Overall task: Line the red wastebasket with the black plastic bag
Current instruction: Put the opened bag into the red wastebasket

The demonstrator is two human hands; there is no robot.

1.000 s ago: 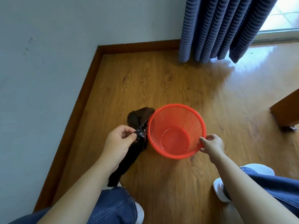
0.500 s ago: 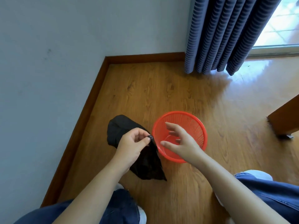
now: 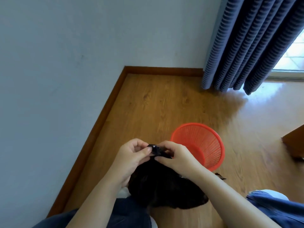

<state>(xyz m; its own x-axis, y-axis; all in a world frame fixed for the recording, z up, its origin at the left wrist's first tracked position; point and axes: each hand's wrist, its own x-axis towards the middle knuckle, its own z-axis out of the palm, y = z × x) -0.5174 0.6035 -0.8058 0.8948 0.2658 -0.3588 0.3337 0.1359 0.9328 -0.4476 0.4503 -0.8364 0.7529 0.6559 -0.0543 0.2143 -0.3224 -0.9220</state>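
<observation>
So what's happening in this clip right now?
A person is working a black plastic bag with both bare hands. The left hand and right hand pinch its bunched top edge between them, apparently to find the opening, while the rest hangs below. The red wastebasket stands empty and unlined on the wooden floor, just beyond the hands.

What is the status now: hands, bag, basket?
Left hand and right hand: both in pinch grip on top edge of black bag. Bag bunched, not yet opened. Red wastebasket upright, unlined, nothing blocking it.
</observation>
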